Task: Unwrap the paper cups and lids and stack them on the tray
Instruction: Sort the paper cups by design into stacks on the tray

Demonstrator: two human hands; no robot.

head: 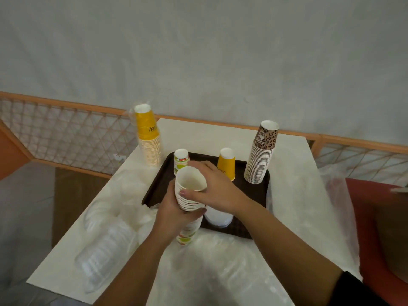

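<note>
Paper cups, a nested stack w/ green-and-red print (189, 202), are held mouth-up over the near-left corner of the tray (154, 191), bottom end reaching past the tray's near edge above the table (220, 261). Left hand (174, 215) is wrapped round the stack's middle, gripping it. Right hand (212, 188) grasps the top cup at the rim, thumb on the near side, fingers behind.

On the tray: a short upturned stack of the same print (181, 160) at far left, an upturned yellow cup (226, 164) mid-far, a tall leopard-print stack (261, 153) at the far-right corner, and a white stack, maybe lids (218, 216), near edge — can't tell for sure. Left of the tray, off it, a yellow stack (149, 135) in clear wrap. Clear plastic sleeves w/ lids (106, 246) lie left & nearer than the tray.

Step in hand, I'd say: stack is unwrapped and being sorted or split, prob. before being set down. Next move calls for flipping it rim-down and placing it on a free tray spot w/o knocking the neighbours; a tall stack could lean.
</note>
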